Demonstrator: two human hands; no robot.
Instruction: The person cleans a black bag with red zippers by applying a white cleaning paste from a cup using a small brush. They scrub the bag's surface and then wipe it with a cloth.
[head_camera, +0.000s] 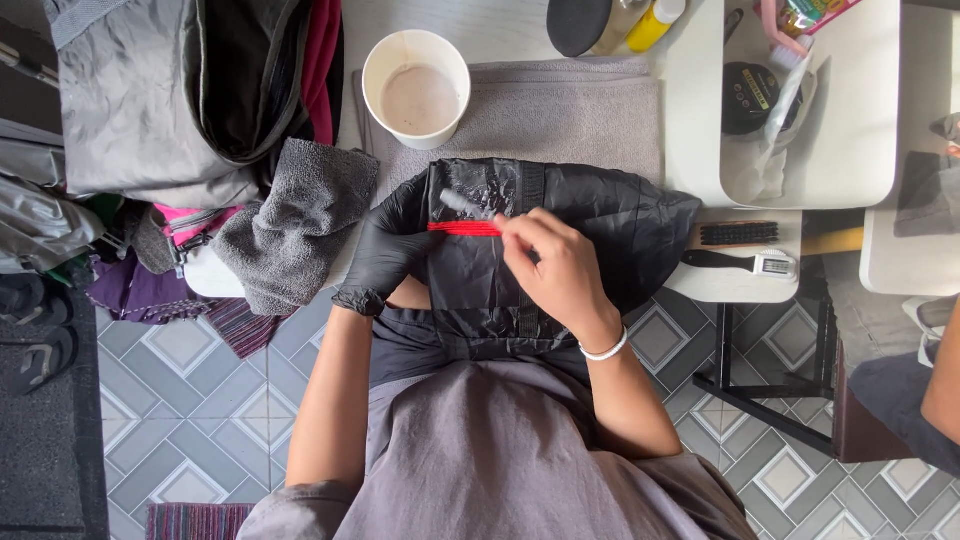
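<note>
**Two hands on a black bag with a red strip**

A white paper cup stands on the far side of the tabletop, on a grey towel; it holds a little pale, cloudy liquid. To the right, a white tray carries a round black tin and a crumpled clear wrapper. At far left an open grey backpack shows dark and pink cloth inside.

The black bag lies at the near edge of the tabletop, right in front of the person, draped partly over the lap. Its cloth is shiny and creased, with a dark band running down the middle and a short bright red strip across it.

The left hand, in a black glove, curls around the left side of the bag, thumb near the red strip, gripping the cloth. The bare right hand, a white band at the wrist, is closed in a pinch, fingertips at the right end of the red strip. A small grey object lies just beyond the strip; what it is cannot be told.
</note>
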